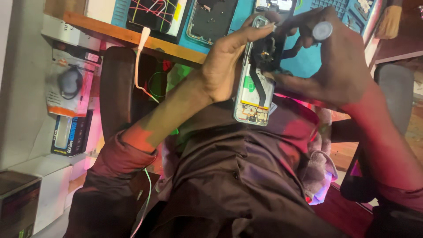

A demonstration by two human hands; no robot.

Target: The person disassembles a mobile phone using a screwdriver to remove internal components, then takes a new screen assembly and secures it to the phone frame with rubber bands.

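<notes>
Both hands [282, 66] grip an opened phone [254, 94], circuit boards and black ribbon exposed

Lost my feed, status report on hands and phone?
Left hand grips opened phone. Right hand at its top end, holding round-capped tool. Nothing blocking.

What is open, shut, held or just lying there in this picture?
Phone: back cover off, insides showing, held up.
Left hand: gripping the phone's side.
Right hand: fingers at the phone's top end, holding a tool.
Tool: round silver end showing, held in the right hand.
Phone frame: lying flat on the blue mat, empty.
White cable: hanging off the shelf edge.
</notes>
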